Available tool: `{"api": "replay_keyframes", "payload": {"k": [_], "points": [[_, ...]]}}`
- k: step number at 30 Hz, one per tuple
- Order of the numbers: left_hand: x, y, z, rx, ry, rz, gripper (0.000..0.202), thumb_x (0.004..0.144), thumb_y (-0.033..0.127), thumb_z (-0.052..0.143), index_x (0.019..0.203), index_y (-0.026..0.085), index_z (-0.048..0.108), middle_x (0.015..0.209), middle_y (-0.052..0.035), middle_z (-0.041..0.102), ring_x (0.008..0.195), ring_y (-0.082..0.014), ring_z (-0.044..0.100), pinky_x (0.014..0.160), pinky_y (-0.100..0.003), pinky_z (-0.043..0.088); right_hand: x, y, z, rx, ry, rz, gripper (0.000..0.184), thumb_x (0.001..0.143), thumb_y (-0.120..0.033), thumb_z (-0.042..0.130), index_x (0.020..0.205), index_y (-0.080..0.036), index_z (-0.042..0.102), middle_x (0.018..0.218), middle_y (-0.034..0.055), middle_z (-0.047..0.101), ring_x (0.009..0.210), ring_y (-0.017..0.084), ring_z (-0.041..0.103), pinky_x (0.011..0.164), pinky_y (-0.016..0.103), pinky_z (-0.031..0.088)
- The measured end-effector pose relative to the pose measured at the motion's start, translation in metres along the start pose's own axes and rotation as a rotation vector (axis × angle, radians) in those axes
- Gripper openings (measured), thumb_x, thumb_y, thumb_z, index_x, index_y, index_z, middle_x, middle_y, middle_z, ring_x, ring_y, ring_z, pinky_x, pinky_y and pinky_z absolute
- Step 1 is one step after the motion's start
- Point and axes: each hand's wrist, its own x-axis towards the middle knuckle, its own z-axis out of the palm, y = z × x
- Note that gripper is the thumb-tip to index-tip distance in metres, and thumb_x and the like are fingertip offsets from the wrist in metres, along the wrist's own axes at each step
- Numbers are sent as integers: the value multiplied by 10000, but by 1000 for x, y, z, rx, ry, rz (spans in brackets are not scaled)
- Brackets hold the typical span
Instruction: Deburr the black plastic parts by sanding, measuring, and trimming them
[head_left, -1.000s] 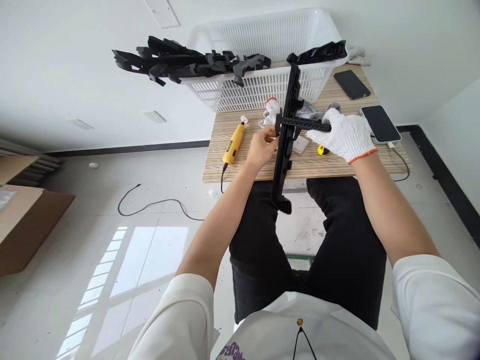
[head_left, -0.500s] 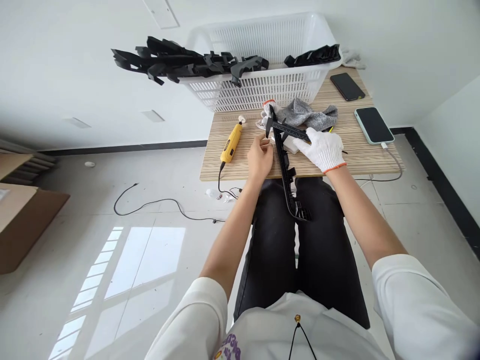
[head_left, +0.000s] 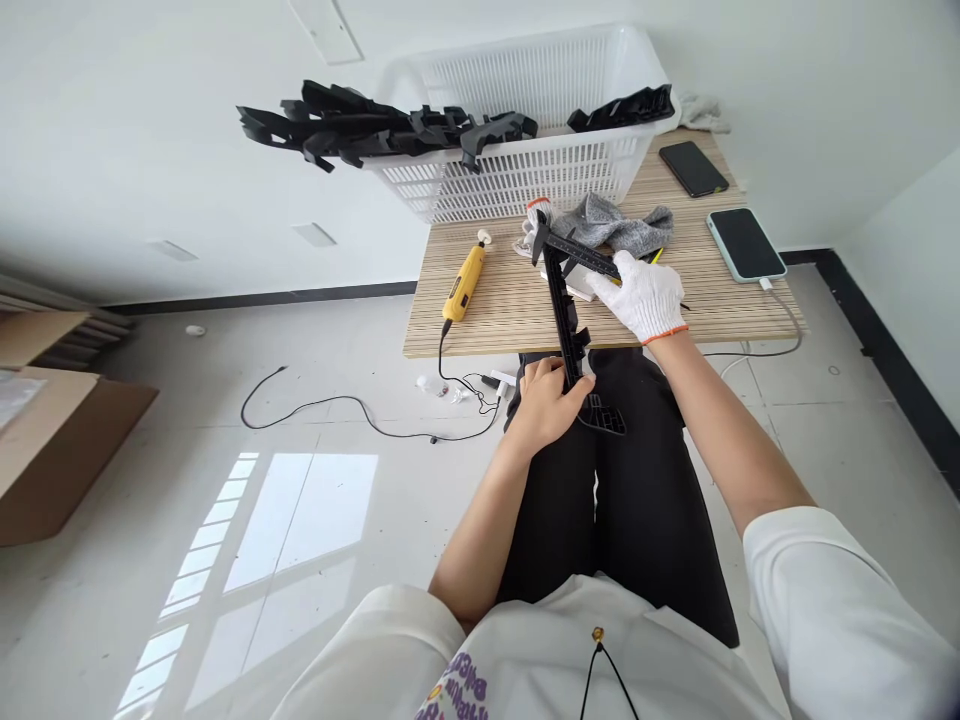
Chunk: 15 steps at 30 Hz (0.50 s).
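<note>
A long black plastic part [head_left: 561,298] lies over the table's front edge, its lower end above my thighs. My left hand [head_left: 551,400], bare, is closed around it near that lower end. In a white knitted glove with an orange cuff, my right hand [head_left: 641,297] grips a black caliper [head_left: 581,253]. The caliper's jaws are at the far end of the black part; whether they touch it I cannot tell. Just behind the jaws lie a grey cloth [head_left: 626,230] and another white glove [head_left: 538,210]. A pale flat object beneath the caliper is partly hidden.
A white plastic basket [head_left: 525,180] holding several black parts stands at the back, some sticking out left. On the wood-grain table [head_left: 510,325] lie a yellow rotary tool [head_left: 465,283], a black phone [head_left: 693,169] and a plugged-in phone [head_left: 746,245]. Cables [head_left: 345,402] trail across the floor.
My left hand has come down from beside the upper part of the black piece and now holds its lower end. The right hand with the caliper has barely moved.
</note>
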Motion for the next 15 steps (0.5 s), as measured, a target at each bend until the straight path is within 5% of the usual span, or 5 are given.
{"api": "replay_keyframes", "payload": {"k": [4,9,15], "points": [[-1,-7,-8,-286,20,3,336,987,423,505,950,225,774,1213,-67,734,1276,-303,604,1161,-458,395,-8,0,-2,16,59,-14,679,980,-656,319,1235,-105,623,866,148,740,770,268,657,677,320,331],[-19,-9,-24,-771,133,-90,367,974,499,570,1107,209,751,1229,-71,755,1237,-278,672,1138,-429,463,-16,7,-5,-1,65,-83,724,925,-746,339,1111,-129,670,815,144,722,749,280,655,662,321,329],[-34,0,-6,-1031,49,-196,434,915,619,618,1044,205,635,895,-52,745,815,-259,767,699,-376,616,-22,36,-8,-50,55,-123,696,933,-692,356,1132,-111,682,804,146,727,725,281,657,644,320,301]]}}
